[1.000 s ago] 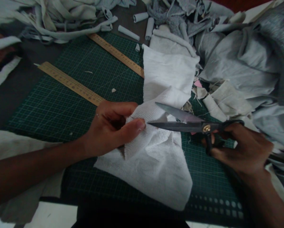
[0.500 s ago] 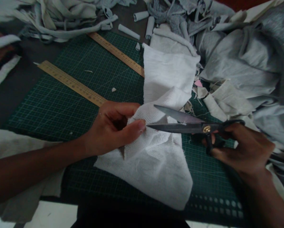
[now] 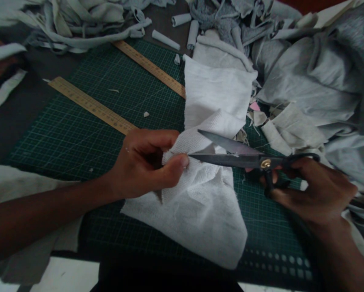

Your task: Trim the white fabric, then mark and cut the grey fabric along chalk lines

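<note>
Nearest the observer, at the near left corner of the green cutting mat [image 3: 105, 79], a pale cloth [image 3: 44, 227] lies beneath the left forearm. The white cloth [image 3: 197, 219] rests on the mat right of centre, its long axis running from near edge to far edge, the near end spread wide and the middle raised and folded over. The left hand [image 3: 145, 166] pinches that fold between thumb and fingers. The right hand [image 3: 318, 192], towards the mat's right side, is curled around the handles of the scissors [image 3: 245, 161]. Their long axis lies roughly parallel to the near edge, points directed left, blades parted; the lower blade's tip is just beside the left thumb. Further off, two rulers, the nearer ruler [image 3: 93, 105] and the farther ruler [image 3: 151, 67], slant from far left to near right, a small white scrap [image 3: 146, 114] between them. Pale offcuts [image 3: 297, 123] and heaped grey cloth [image 3: 309, 81] occupy the right side. Beyond the mat's far edge, the dark bench [image 3: 8, 103] bears rolled grey pieces [image 3: 166, 39] and, far left, piled strips [image 3: 84, 32].
</note>
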{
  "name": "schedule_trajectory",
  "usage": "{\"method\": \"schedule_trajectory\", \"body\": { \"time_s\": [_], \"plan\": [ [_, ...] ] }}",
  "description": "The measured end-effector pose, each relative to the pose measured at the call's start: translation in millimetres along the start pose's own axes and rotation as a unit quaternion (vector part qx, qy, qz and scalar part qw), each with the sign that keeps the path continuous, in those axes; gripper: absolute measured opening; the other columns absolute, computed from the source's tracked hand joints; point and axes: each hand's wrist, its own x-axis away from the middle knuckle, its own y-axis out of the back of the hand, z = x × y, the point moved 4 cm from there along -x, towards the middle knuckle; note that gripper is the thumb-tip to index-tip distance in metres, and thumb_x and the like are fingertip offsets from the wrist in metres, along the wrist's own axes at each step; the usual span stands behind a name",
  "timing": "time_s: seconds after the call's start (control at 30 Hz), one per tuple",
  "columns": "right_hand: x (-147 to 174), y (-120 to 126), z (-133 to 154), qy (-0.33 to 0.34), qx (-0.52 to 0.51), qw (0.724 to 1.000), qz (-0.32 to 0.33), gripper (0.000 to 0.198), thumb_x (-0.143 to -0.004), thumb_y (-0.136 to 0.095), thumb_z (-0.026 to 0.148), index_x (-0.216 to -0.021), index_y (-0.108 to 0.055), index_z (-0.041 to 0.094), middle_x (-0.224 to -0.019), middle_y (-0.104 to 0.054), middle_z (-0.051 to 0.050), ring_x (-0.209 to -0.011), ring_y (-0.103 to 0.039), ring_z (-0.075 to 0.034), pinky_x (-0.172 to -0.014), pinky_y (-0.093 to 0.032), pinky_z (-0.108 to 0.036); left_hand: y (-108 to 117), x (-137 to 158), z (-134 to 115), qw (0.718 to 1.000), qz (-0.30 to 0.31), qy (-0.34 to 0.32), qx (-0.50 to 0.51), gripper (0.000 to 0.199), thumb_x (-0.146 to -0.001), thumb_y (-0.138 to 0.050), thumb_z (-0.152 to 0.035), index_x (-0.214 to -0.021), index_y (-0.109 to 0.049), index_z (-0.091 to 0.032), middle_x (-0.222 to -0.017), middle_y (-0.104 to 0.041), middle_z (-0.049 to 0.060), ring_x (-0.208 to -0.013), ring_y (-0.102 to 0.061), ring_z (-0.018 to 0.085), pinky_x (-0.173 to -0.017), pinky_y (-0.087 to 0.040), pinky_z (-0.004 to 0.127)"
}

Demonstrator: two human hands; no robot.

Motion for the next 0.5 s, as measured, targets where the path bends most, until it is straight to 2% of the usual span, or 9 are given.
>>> {"method": "schedule_trajectory", "body": {
  "time_s": [0.23,0.33,0.5],
  "plan": [
    [2.4,4.5,0.5,0.017,0.034,0.999,-0.018,0.020,-0.101,-0.059,0.030,-0.082,-0.052,0.026,-0.060,-0.059,0.005,-0.047,-0.055,-0.012,-0.045,-0.032,-0.028,0.9,0.9,1.1,1.000,-0.003,0.002,-0.017,0.023,-0.099,-0.063,-0.016,-0.076,-0.060,-0.017,-0.062,-0.051,-0.007,-0.054,-0.050,0.005,-0.046,-0.038,0.011],
    [4.4,1.9,-0.2,-0.001,0.018,1.000,-0.005,0.019,-0.099,-0.061,0.034,-0.083,-0.054,0.027,-0.061,-0.061,0.005,-0.047,-0.056,-0.013,-0.046,-0.036,-0.027,0.6,-0.8,2.7,1.000,-0.001,-0.005,-0.023,0.022,-0.100,-0.061,-0.017,-0.078,-0.061,-0.016,-0.063,-0.054,-0.007,-0.056,-0.051,0.004,-0.047,-0.038,0.010],
    [5.0,-2.9,4.5,-0.039,0.022,0.999,0.002,0.011,-0.091,-0.060,0.027,-0.081,-0.054,0.028,-0.058,-0.061,0.007,-0.043,-0.056,-0.013,-0.045,-0.038,-0.026,-4.8,1.6,0.6,0.999,0.010,-0.013,-0.050,0.031,-0.099,-0.065,-0.019,-0.070,-0.055,-0.016,-0.058,-0.051,-0.008,-0.050,-0.048,0.003,-0.043,-0.033,0.010]
  ]
}}
